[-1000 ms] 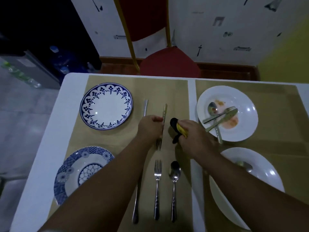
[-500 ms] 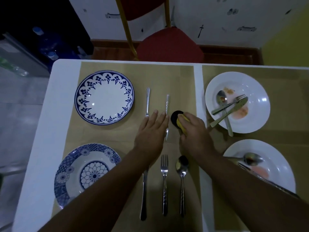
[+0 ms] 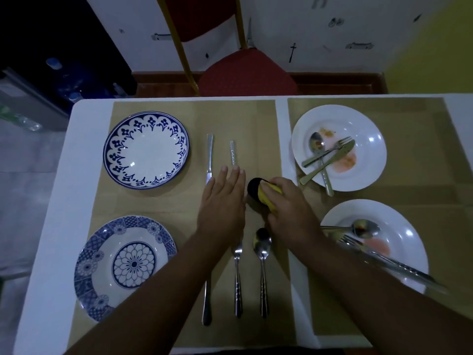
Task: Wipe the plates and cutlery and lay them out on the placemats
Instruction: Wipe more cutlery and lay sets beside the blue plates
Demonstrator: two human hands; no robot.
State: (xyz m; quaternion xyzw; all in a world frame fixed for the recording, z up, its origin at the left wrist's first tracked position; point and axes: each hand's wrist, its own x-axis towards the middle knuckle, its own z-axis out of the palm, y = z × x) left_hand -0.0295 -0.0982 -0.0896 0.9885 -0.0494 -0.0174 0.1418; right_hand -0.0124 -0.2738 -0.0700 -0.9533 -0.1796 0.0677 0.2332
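My left hand (image 3: 222, 201) lies flat with straight fingers on the left placemat (image 3: 258, 124), covering the tines of a fork (image 3: 232, 152) whose handle points away. Beside it my right hand (image 3: 289, 210) grips a yellow and black sponge (image 3: 258, 192). A knife (image 3: 210, 157) lies left of that fork. Two blue-patterned plates, the far one (image 3: 146, 149) and the near one (image 3: 120, 265), sit on the left. A second knife (image 3: 206, 303), fork (image 3: 238, 278) and spoon (image 3: 262, 265) lie in the near row.
On the right placemat (image 3: 422, 119) two white plates (image 3: 368, 129) (image 3: 409, 242) carry food smears and used cutlery. A red chair (image 3: 245, 73) stands past the far table edge. The white table (image 3: 51, 201) ends at the left, with floor beyond.
My left hand laid the fork down on the placemat and flattened over it. The right hand with the sponge lowered toward the mat beside it. The camera tilted down.
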